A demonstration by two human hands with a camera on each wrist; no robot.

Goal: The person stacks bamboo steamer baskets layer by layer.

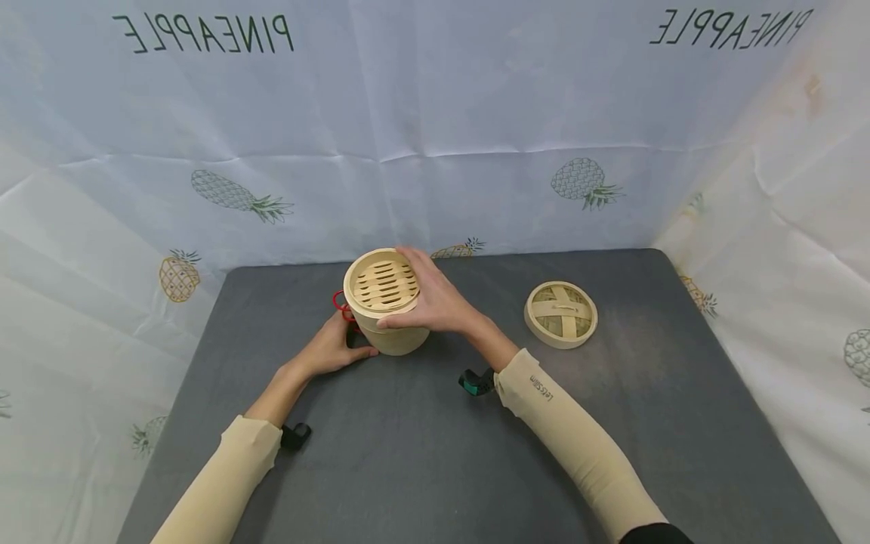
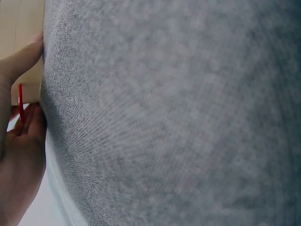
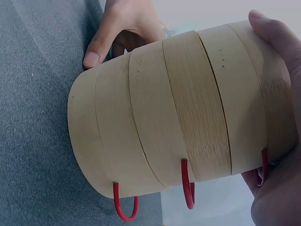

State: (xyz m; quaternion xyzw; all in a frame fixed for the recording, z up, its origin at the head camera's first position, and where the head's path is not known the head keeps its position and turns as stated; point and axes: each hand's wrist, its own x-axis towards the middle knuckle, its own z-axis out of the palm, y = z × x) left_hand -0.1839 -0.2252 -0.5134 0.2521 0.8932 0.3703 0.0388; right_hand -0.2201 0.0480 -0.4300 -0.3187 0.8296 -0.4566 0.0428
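Observation:
A stack of bamboo steamer baskets stands near the back of the dark table, its slatted top basket uncovered. My right hand grips the top basket, fingers over the far rim and thumb on the near side. Low down on the left, my left hand holds the bottom basket between thumb and fingers. The right wrist view shows the banded walls and red loops along one side. Part of the left fingers is hidden behind the stack. Off to the right lies the round bamboo lid, its cross strips facing up.
The dark grey tabletop extends forward and to both sides. White cloth printed with pineapples hangs behind and beside it. Black wrist devices hang below both sleeves.

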